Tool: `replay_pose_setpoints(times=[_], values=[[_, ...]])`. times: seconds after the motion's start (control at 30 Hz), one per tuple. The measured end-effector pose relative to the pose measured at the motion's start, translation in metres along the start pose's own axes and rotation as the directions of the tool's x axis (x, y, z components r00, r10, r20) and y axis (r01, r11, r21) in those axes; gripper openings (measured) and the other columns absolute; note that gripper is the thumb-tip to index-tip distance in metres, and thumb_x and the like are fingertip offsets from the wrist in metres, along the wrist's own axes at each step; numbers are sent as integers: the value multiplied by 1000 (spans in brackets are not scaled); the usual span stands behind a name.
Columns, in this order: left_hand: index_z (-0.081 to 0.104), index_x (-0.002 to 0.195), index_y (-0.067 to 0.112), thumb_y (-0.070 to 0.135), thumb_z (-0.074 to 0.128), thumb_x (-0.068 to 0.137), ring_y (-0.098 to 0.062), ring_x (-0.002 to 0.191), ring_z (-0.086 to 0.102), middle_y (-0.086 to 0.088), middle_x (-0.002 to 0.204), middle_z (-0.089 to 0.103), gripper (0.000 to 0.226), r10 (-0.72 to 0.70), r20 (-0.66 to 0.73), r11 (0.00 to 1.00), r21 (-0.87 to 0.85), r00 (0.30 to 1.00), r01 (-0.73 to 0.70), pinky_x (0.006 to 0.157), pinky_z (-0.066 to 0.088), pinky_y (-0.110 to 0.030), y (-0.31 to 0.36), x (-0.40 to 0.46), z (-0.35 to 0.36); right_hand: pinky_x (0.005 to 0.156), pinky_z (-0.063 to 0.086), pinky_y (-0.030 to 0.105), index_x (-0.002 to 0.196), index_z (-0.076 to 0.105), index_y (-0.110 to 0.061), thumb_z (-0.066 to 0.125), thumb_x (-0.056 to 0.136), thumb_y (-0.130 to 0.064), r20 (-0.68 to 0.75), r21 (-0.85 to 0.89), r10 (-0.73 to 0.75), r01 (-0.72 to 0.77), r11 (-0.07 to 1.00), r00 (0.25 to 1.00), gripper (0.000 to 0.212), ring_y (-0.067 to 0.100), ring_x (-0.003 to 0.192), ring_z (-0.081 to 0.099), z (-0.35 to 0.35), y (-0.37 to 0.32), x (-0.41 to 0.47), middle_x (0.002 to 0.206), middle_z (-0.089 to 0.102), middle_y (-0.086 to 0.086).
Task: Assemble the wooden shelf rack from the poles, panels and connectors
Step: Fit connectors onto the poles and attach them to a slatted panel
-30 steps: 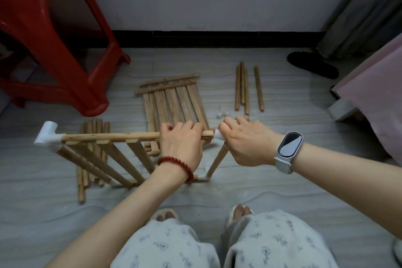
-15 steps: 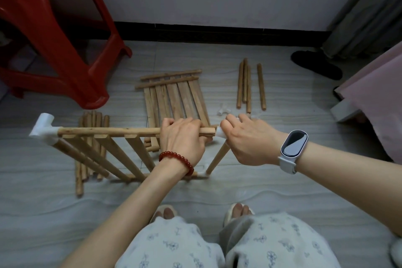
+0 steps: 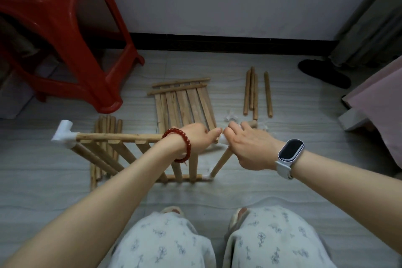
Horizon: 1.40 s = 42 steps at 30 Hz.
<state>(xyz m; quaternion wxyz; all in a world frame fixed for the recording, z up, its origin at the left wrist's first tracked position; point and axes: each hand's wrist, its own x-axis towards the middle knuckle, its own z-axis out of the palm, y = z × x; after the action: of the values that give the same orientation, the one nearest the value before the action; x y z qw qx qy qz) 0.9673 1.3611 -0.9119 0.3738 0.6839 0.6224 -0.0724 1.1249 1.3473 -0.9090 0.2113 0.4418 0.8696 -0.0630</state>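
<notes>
Gripping the right end of the top pole (image 3: 117,137) is the left hand (image 3: 195,139); the white connector (image 3: 223,139) at that corner is pinched by the right hand (image 3: 250,148); the half-built rack (image 3: 134,156) is stood on the floor in the near middle. Light, stiff round wood is judged easy to lift but loose at the smooth plastic joints, so hold is best taken beside them; a flat slatted panel (image 3: 185,104) and spare poles (image 3: 254,93) are laid farther off.
</notes>
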Motion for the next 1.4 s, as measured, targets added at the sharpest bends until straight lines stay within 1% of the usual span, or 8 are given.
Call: replay_pose_setpoints(times=[0.17,0.4,0.63,0.73,0.83,1.0,1.13,1.4], values=[[59,116,10,60,29,92,-24,102,57,-8,107,63,63,-61,14,998,18,998,61,101,38,-49,8,-6,6,72,38,30,113,37,-10,41,92,-6,-14,142,-25,27,990,1000,22,17,87,31,5,-1,-4,113,33,6],[57,92,19,65,29,90,-26,102,56,-5,97,61,54,-102,-24,995,6,994,102,101,28,-46,12,-11,13,84,41,28,120,40,-13,46,96,-22,-90,314,-52,78,946,995,26,14,96,38,14,9,-4,119,35,1],[63,110,16,66,28,90,-23,105,53,-3,108,64,64,-153,-31,987,-46,988,152,94,23,-41,11,-13,7,73,41,12,131,32,-19,59,90,-26,-210,802,161,76,593,964,49,5,92,50,32,7,-2,121,38,-6],[63,109,14,60,43,88,-23,106,53,-4,110,62,55,-208,38,952,-223,977,211,97,33,-37,9,-8,2,62,41,17,115,29,-28,54,92,-25,-204,748,128,70,660,970,34,8,76,52,32,5,1,106,45,-2],[59,87,14,43,58,87,-14,86,55,1,93,60,29,-211,119,883,-403,970,241,73,44,-27,10,-5,-2,68,47,31,105,27,-31,49,94,-30,-177,690,93,56,722,980,25,16,76,53,31,2,-1,102,44,-2],[62,99,10,43,57,88,-16,86,55,0,91,60,36,-245,78,881,-397,966,256,60,40,-25,10,-5,-1,75,48,43,109,29,-25,45,95,-30,-124,645,120,-12,764,985,21,24,82,56,27,0,0,108,45,3],[63,97,11,42,57,89,-14,77,52,2,83,56,33,-271,56,882,-385,961,271,58,39,-26,11,-7,0,65,43,37,110,31,-22,44,95,-28,-126,616,149,-40,786,981,21,27,79,54,25,-5,1,107,43,5],[62,77,18,45,55,89,-24,101,55,-7,99,62,30,-250,-39,896,-387,968,216,98,40,-40,10,-7,8,59,38,32,99,27,-27,45,94,-23,-188,645,165,-5,764,968,19,24,76,50,28,-4,7,105,43,5]])
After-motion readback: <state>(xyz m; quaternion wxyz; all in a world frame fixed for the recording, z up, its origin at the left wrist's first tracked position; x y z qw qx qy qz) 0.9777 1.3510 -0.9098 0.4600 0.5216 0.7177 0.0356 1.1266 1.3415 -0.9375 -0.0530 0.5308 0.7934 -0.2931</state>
